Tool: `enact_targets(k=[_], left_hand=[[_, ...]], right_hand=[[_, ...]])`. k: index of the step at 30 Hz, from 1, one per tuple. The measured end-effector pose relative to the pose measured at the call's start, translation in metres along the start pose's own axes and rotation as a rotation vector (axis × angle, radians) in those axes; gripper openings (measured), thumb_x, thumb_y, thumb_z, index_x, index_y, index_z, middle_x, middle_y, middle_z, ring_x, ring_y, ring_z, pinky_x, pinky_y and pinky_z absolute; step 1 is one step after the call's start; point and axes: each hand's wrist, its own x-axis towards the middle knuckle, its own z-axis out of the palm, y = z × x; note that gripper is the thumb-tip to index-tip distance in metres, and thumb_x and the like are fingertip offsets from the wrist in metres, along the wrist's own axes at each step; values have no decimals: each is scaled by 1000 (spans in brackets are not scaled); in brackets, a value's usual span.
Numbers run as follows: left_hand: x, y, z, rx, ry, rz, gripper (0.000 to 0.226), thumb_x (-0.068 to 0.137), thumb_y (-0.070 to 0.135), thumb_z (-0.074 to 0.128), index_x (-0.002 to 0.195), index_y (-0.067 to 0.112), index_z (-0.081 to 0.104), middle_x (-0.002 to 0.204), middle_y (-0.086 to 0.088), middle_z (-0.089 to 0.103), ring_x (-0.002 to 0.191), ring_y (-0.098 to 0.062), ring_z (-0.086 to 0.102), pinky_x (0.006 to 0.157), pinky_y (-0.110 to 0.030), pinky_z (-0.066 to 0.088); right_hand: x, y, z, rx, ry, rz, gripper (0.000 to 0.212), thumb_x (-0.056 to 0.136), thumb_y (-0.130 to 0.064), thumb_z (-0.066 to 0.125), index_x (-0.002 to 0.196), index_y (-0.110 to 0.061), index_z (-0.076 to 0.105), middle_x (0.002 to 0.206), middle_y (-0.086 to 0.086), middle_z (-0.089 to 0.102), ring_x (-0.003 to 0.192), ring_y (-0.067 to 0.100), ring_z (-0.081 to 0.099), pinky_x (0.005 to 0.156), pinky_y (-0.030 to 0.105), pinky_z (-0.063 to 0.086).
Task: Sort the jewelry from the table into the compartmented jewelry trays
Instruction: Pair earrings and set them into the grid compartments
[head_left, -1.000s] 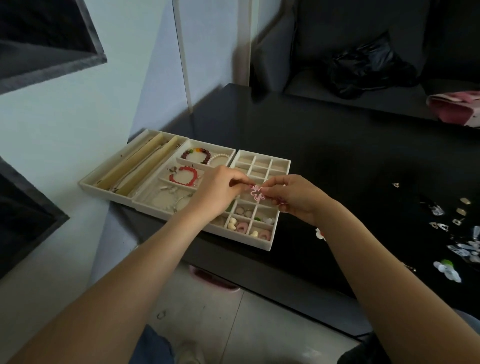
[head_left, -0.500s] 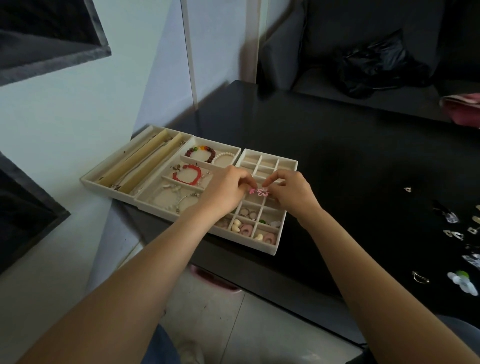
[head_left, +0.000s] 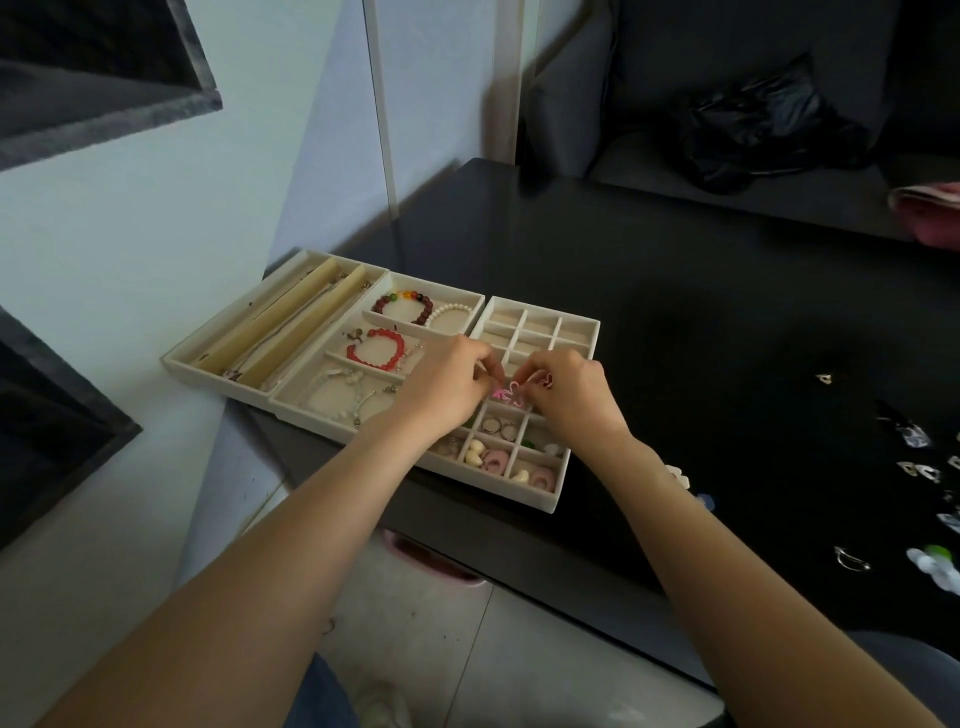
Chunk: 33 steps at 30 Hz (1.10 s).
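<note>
A small pink-and-white flower-shaped piece (head_left: 508, 395) is pinched between the fingertips of the left hand (head_left: 447, 387) and the right hand (head_left: 569, 397), low over the middle cells of the gridded tray (head_left: 576, 332) near the table's front left corner. A second ago it was held higher and flatter; both hands have since dropped toward the cells. Three cream trays sit side by side: the long-channel tray (head_left: 218, 338), the bracelet tray (head_left: 431, 299) with a red bead bracelet (head_left: 376, 348), and the grid. Loose pieces (head_left: 924, 470) lie by the table's right edge.
</note>
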Motion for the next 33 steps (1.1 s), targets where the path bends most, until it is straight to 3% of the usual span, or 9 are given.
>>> enact_targets(k=[5,8,11,14,23,28,33], left_hand=[[2,5,0,105,9,36,10,89,12,61,94,12,70,84,5,58,60,-2,48,51,-12,31],[4,8,1,131,22,36,8,90,13,61,93,13,69,82,6,55,55,0,43,48,-14,28],[9,10,1,112,-15,5,8,89,13,62,92,12,69,84,4,59,60,-2,47,49,-13,29],[13,8,2,67,-35,-77,6,87,13,64,90,10,68,88,-1,65,75,-11,58,53,-15,35],[15,11,16,360,31,-57,13,90,20,62,99,11,65,91,-4,65,76,-17,60,70,-28,48],[15,11,15,456,80,-30,12,90,24,63,95,13,66,94,-4,60,72,-15,49,67,-29,37],[15,10,13,425,61,-9,8,90,20,63,91,13,67,98,-3,59,76,-16,53,70,-30,42]], right_hand=[[-2,-2,6,-79,86,-19,11,89,-11,62,101,-10,62,98,6,63,89,17,62,73,28,53],[0,-1,6,-82,110,-38,3,89,-7,61,89,-10,61,90,4,61,83,14,60,66,21,49],[2,1,3,-62,99,-35,6,89,-5,61,87,-10,63,86,1,60,71,4,53,54,9,39],[3,2,2,-44,75,-27,4,89,-7,61,88,-9,64,86,-1,58,69,0,49,53,8,37],[2,-4,6,-183,-2,-28,14,91,-5,57,102,-6,65,102,10,63,90,19,61,80,32,53],[3,-7,10,-293,-1,-28,14,90,-1,59,101,-8,62,106,11,59,88,20,61,77,33,55],[0,-6,5,-292,5,-65,15,90,0,56,102,-8,63,105,9,59,91,21,61,77,33,54]])
